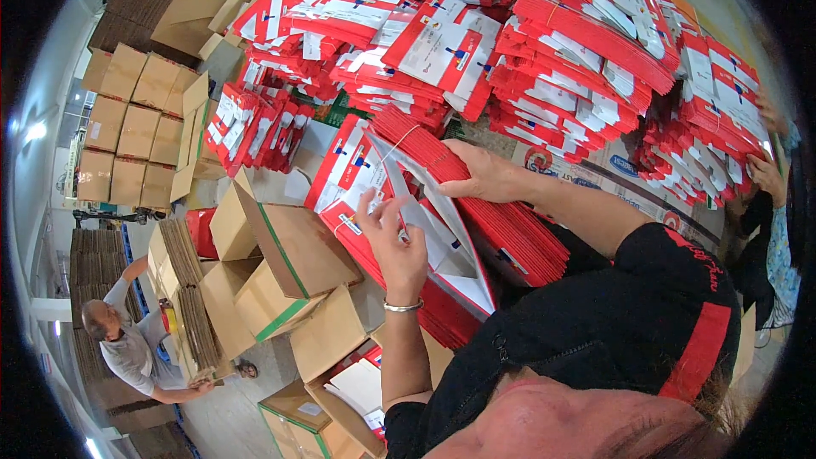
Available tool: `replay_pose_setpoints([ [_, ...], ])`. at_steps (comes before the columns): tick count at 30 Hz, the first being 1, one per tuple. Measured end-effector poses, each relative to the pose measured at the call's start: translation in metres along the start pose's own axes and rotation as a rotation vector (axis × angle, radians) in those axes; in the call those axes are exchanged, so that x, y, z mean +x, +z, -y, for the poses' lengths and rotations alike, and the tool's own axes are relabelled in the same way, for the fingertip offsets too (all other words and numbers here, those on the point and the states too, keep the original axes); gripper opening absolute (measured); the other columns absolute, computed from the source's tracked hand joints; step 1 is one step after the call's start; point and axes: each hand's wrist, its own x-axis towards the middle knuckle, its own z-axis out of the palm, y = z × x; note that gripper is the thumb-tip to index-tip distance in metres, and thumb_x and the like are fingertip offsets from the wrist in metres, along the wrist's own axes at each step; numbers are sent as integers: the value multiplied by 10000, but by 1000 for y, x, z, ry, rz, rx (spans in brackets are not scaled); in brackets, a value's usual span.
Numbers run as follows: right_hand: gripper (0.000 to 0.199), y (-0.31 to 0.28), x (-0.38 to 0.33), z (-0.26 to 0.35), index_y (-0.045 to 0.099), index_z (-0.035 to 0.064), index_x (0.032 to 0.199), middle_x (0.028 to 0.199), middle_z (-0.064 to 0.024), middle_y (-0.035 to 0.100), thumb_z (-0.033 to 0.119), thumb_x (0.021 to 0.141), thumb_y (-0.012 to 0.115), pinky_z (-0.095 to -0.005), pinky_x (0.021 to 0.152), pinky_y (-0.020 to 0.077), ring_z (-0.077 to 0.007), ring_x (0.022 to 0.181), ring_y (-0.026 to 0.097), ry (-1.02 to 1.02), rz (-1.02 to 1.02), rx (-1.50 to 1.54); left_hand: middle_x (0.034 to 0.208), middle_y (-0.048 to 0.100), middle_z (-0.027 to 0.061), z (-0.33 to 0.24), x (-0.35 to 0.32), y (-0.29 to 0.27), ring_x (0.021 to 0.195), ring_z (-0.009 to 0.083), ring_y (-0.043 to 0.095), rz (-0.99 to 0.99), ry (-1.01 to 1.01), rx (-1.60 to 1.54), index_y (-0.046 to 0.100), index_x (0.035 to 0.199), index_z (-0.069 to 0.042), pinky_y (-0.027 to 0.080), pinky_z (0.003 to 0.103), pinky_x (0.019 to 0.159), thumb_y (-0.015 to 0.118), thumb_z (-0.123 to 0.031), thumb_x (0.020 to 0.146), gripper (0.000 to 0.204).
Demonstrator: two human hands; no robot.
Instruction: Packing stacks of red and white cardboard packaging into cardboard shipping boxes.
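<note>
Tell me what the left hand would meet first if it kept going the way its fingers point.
The left hand points up and away; it would probably first meet the flat red-and-white packet just beyond its fingertips, though depth is unclear.

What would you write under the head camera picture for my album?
Left hand and right hand hold open a red-and-white paper bag over bundled red bags, beside open cardboard boxes.

Packing/warehouse floor, not a home or office. Red-and-white envelope bundles (586, 51) stacked in heaps across the top and right of frame. Brown cartons (127, 127) stacked in rows at upper left, open cartons (280, 246) at centre, flattened cardboard (183, 289) stacked at lower left. Bare concrete floor (221, 416) at the bottom. Another worker (127, 340) crouches by the cardboard, lower left.
</note>
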Motion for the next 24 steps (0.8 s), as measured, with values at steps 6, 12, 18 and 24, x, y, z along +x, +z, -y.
replay_pose_setpoints([
  [6, 758, 20, 0, 6, 366, -43, 1337, 1274, -270, 481, 403, 817, 691, -411, 1000, 400, -377, 1178, 502, -80, -25, -53, 1275, 461, 235, -15, 3, 0, 1065, 413, 548, 21, -25, 300, 590, 891, -4, 470, 450, 874, 753, -375, 774, 422],
  [12, 748, 23, 1, 3, 364, -52, 1335, 1272, -277, 478, 399, 826, 677, -416, 1004, 393, -390, 1189, 491, -80, -17, -6, 1259, 467, 222, -25, 2, -2, 1134, 375, 516, 67, -117, 134, 530, 866, -15, 453, 464, 903, 783, -309, 744, 407],
  [18, 767, 18, 2, -3, 350, -72, 1368, 1326, -270, 460, 390, 842, 664, -389, 1066, 346, -355, 1250, 457, -10, -3, -68, 962, 542, 113, 6, 7, 8, 1179, 350, 435, 113, 48, 46, 519, 829, -50, 318, 445, 1035, 753, -187, 738, 286],
  [24, 848, 23, 5, 0, 344, -73, 1365, 1340, -273, 444, 481, 801, 653, -410, 1031, 380, -369, 1249, 458, -26, -1, -45, 992, 468, 69, 18, -8, -7, 854, 168, 480, 54, -80, -360, 446, 962, -47, 422, 296, 767, 540, 41, 791, 214],
])
